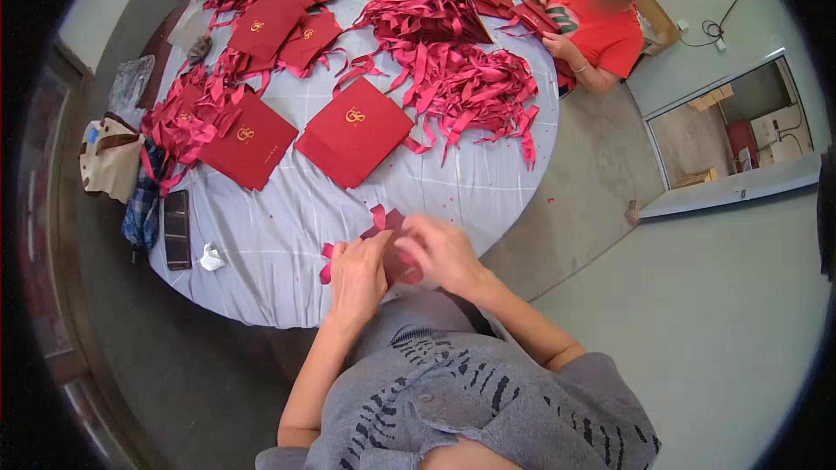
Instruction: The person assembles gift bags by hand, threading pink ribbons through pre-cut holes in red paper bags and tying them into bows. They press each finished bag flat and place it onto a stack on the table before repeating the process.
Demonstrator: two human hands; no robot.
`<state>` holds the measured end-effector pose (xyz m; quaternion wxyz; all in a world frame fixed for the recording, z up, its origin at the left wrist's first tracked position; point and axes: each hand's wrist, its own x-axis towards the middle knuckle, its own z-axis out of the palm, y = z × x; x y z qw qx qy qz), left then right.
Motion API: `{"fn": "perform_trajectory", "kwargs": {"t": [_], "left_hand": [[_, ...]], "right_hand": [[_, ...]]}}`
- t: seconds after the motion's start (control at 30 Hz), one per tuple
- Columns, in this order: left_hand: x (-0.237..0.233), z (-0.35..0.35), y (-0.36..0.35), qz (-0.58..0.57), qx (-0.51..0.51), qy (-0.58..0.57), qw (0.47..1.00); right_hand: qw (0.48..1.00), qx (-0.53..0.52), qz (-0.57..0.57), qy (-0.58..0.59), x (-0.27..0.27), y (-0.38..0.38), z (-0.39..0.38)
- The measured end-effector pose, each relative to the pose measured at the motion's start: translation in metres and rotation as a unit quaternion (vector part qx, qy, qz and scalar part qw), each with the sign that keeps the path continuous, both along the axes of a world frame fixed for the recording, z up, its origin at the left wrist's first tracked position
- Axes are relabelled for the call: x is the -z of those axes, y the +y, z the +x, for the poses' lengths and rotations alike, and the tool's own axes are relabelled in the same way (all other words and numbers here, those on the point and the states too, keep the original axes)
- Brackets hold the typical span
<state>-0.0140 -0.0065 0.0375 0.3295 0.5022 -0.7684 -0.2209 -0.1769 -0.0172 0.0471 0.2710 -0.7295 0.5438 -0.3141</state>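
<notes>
At the table's front edge, close to my body, my left hand [355, 274] is closed on a small red folder [402, 268] with ribbon, its fingers pressed over the left side. A loop of red ribbon [380, 218] sticks up beyond the fingers, and another ribbon end pokes out at the left. My right hand [442, 254] is on the other side, thumb and fingers curled together over the folder and slightly blurred; what they pinch I cannot tell. Ahead lie a squared stack of red folders [355, 144] with gold emblems and a second stack [251, 144] to its left.
A white cloth covers the round table [453, 200]. Heaps of red ribbon [475, 91] and more folders [266, 26] lie farther back. At left are a dark phone [178, 231], crumpled tissue [211, 258], umbrella [142, 209] and beige bag [109, 159]. A person in red [601, 30] handles folders at the far right.
</notes>
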Motion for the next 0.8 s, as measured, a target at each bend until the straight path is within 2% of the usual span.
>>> {"fn": "perform_trajectory", "kwargs": {"t": [0.07,0.13,0.2,0.27,0.37,0.5,0.7,0.77,0.8], "left_hand": [[-0.003,0.002,0.0,-0.032,0.021,-0.028,0.999],[-0.012,-0.002,0.001,-0.02,0.056,-0.067,0.996],[-0.001,-0.006,0.004,-0.031,0.058,-0.077,0.995],[0.007,-0.009,0.008,-0.021,0.059,-0.025,0.998],[0.008,-0.014,0.013,-0.056,0.053,-0.001,0.997],[0.013,-0.016,0.015,-0.096,0.043,0.008,0.994],[0.016,-0.017,0.015,-0.101,0.067,-0.004,0.993],[0.016,-0.016,0.016,-0.098,0.078,-0.024,0.992],[0.016,-0.017,0.017,-0.094,0.075,-0.036,0.992]], "right_hand": [[0.999,0.002,-0.039,-0.026,-0.012,-0.008,-0.006],[0.995,-0.05,-0.088,-0.016,-0.017,-0.013,-0.009],[0.994,-0.069,-0.084,0.006,-0.015,-0.015,-0.013],[0.988,-0.128,-0.077,0.041,-0.02,-0.017,-0.021],[0.985,-0.159,-0.033,0.052,-0.026,-0.017,-0.027],[0.983,-0.171,-0.021,0.061,-0.025,-0.016,-0.03],[0.972,-0.166,-0.038,0.163,-0.022,-0.024,-0.027],[0.947,-0.241,0.09,0.191,-0.013,-0.038,-0.027],[0.916,-0.302,0.163,0.206,-0.012,-0.053,-0.025]]}}
